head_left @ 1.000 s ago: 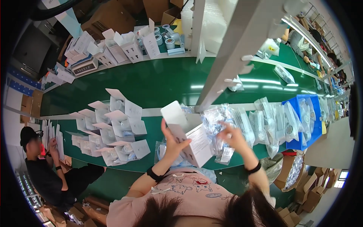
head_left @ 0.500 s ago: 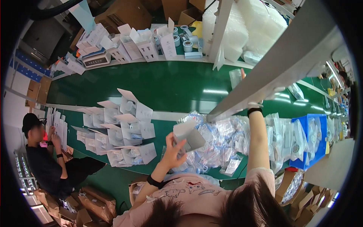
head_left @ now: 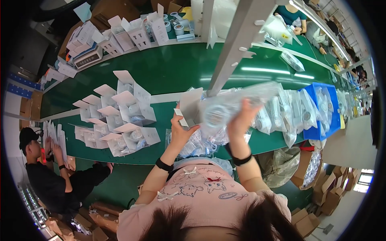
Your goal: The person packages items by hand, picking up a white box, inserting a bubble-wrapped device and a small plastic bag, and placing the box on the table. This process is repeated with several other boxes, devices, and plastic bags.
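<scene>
My left hand [head_left: 180, 131] is closed around an open white cardboard box [head_left: 189, 104] with its flap raised. Right beside the box, my right hand [head_left: 242, 120] grips a clear plastic bag [head_left: 217, 115]. A round, whitish part shows through the bag; its far end is smeared by motion. Below both hands lies a pile of small clear packets [head_left: 193, 145] with bluish contents, partly hidden. To the left stand several open white boxes [head_left: 138, 116] with wrapped things inside. More filled clear bags [head_left: 283, 110] lean in a row on the right.
A grey metal post [head_left: 237, 44] rises just beyond my hands. A blue bin [head_left: 334, 120] with bags stands at the right. White cartons and tape rolls [head_left: 179, 29] line the far side of the green table [head_left: 173, 62]. A co-worker [head_left: 44, 172] sits at the left; others are at the far right.
My right hand has come back from the far side, beyond the post, holding the bag beside the box. My left hand still holds the box. The view has shifted.
</scene>
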A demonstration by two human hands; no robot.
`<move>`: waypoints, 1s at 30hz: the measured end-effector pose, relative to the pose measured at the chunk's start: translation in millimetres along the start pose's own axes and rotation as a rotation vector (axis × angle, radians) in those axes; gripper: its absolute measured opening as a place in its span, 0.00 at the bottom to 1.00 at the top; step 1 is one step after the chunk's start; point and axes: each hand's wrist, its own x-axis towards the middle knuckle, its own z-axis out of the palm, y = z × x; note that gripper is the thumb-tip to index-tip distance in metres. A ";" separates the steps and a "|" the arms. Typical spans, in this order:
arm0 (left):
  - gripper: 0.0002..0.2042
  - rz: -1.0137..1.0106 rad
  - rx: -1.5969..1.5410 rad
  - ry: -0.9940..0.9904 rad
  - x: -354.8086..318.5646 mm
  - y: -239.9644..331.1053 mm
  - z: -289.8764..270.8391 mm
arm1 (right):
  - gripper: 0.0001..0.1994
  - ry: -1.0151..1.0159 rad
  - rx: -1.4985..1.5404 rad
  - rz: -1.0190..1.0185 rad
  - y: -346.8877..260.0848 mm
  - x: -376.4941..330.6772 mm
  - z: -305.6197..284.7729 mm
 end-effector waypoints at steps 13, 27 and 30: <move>0.35 0.022 0.087 0.136 -18.9 0.9 -4.4 | 0.18 -0.929 -0.908 -0.884 21.5 -33.5 -1.3; 0.34 -0.035 0.155 0.287 -33.5 28.9 -69.8 | 0.14 -0.936 -1.365 -0.749 170.7 16.3 56.7; 0.34 -0.019 0.061 0.282 -29.7 28.8 -59.5 | 0.11 -1.059 -1.613 -0.572 176.3 32.1 58.9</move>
